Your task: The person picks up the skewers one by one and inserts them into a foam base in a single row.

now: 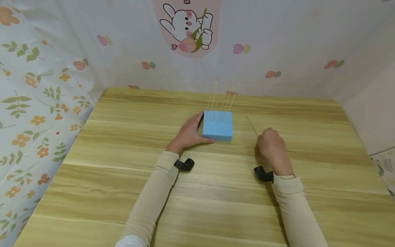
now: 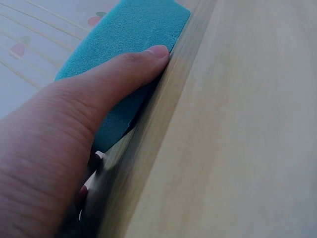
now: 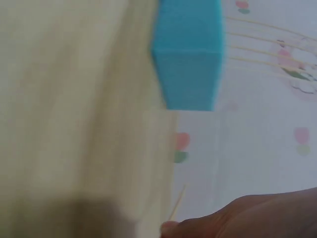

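Observation:
A light blue foam block [image 1: 217, 129] lies on the table, with several thin wooden skewers [image 1: 234, 97] standing up from its top in its back part. My left hand [image 1: 189, 133] grips the block from its left side. Its thumb presses along the front face, as the left wrist view shows; the other fingers are mostly hidden behind the block. To the right of the block, my right hand [image 1: 272, 145] pinches thin wooden skewers [image 1: 253, 123], which point up and to the left. In the right wrist view a skewer tip [image 3: 179, 202] sticks out past the fingertips, apart from the block.
The wood-grain table [image 1: 216, 206] reaches back to a white curtain [image 1: 277, 41] printed with a rabbit and small fruit shapes. A flowered cloth [image 1: 37, 120] hangs at the left. Black wrist cameras [image 1: 184, 164] sit on both sleeves.

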`<state>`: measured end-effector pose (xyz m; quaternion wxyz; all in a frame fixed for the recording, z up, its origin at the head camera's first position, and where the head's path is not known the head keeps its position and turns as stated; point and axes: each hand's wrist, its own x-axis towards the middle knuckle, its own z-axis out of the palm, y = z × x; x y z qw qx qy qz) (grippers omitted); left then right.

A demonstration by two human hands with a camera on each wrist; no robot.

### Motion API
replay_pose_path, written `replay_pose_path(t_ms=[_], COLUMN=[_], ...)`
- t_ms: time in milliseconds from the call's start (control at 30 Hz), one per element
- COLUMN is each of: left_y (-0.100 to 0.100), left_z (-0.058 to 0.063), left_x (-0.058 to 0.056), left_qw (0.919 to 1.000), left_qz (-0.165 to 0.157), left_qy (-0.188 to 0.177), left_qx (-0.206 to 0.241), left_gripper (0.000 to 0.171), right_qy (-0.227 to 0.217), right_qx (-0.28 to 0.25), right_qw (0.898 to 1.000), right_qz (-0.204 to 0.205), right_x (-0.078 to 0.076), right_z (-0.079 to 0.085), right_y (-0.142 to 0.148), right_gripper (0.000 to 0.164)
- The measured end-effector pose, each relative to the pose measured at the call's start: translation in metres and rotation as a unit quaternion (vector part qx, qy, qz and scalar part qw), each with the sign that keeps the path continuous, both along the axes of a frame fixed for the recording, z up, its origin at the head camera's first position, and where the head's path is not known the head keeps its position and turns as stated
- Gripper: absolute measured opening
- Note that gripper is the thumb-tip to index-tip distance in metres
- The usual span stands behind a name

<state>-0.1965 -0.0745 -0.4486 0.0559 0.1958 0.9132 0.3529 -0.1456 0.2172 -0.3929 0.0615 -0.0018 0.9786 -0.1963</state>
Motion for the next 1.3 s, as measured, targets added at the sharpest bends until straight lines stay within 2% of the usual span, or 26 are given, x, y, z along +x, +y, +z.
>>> replay_pose_path(t_ms=[200, 300, 400, 500, 567, 633, 833, 1100, 1300], left_y=[-0.001, -0.001, 0.001, 0.003, 0.003, 0.002, -0.001, -0.001, 0.000], left_z=[-0.001, -0.002, -0.001, -0.002, -0.003, -0.003, -0.001, -0.002, -0.003], left_x=[0.000, -0.001, -0.001, -0.001, -0.002, -0.001, -0.002, -0.004, -0.004], left_qw=[1.0000, 1.0000, 1.0000, 0.9999, 0.9999, 0.9999, 0.9999, 0.9999, 0.9999], left_qz=[-0.003, -0.004, -0.006, -0.009, -0.008, -0.006, 0.000, 0.003, 0.003], left_qy=[-0.001, 0.003, 0.004, 0.006, 0.009, 0.011, 0.013, 0.013, 0.013], left_qx=[0.002, -0.001, 0.000, 0.000, -0.001, 0.002, 0.007, 0.002, 0.002], left_gripper=[0.121, 0.121, 0.121, 0.122, 0.123, 0.122, 0.121, 0.122, 0.122], right_qy=[0.062, 0.117, 0.185, 0.263, 0.300, 0.323, 0.314, 0.307, 0.286], right_qx=[-0.062, -0.109, -0.179, -0.247, -0.269, -0.270, -0.240, -0.236, -0.233], right_qw=[0.996, 0.987, 0.966, 0.932, 0.914, 0.905, 0.916, 0.919, 0.926], right_qz=[0.017, 0.018, 0.015, 0.027, 0.042, 0.054, 0.070, 0.080, 0.082], right_x=[-0.007, -0.015, -0.025, -0.032, -0.035, -0.037, -0.039, -0.039, -0.039], right_z=[0.021, 0.029, 0.035, 0.042, 0.045, 0.046, 0.043, 0.041, 0.039], right_y=[-0.005, -0.015, -0.028, -0.041, -0.048, -0.053, -0.058, -0.060, -0.060], right_gripper=[0.029, 0.029, 0.030, 0.030, 0.028, 0.025, 0.028, 0.028, 0.026])
